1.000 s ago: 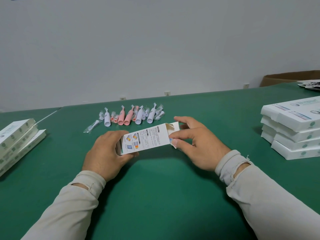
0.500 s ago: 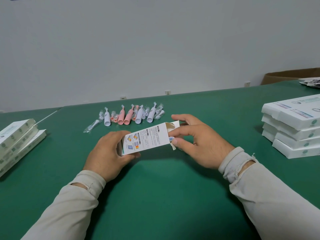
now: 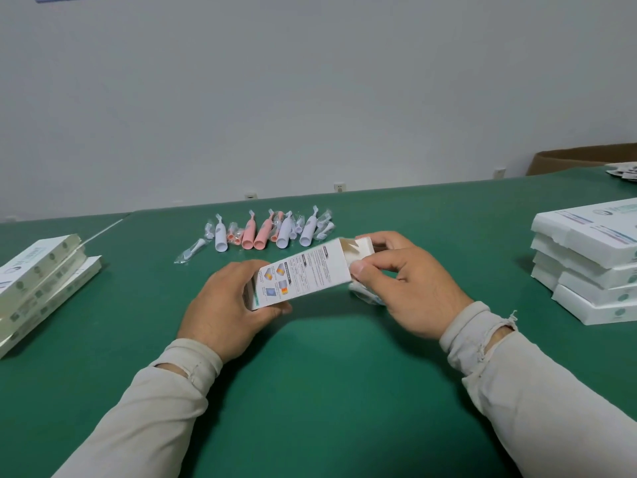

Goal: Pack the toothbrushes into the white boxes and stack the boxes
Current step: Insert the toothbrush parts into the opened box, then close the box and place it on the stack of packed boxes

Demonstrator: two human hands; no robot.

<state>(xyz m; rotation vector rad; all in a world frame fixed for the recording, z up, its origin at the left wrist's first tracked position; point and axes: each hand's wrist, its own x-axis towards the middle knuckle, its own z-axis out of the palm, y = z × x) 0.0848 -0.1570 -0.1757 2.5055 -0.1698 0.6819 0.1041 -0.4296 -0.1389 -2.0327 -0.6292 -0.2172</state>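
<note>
1. Above the green felt table point(image 3: 310, 391), mid-frame — small white printed cardboard box point(image 3: 303, 274), right end open.
2. Left hand point(image 3: 224, 305) wraps its left end; right hand point(image 3: 406, 284) pinches the open flaps.
3. Behind it — pink and white toothbrushes point(image 3: 262, 231) in a row.
4. Far right: stacked white boxes point(image 3: 589, 263).

A packing workroom, by the look of it: a long counter point(image 3: 310, 391) covered in green cloth against a bare grey wall point(image 3: 310, 98), stacks of white boxes point(image 3: 593, 260) at either side, loose toothbrushes point(image 3: 262, 231) laid in a row, a brown carton point(image 3: 579, 160) in the corner
</note>
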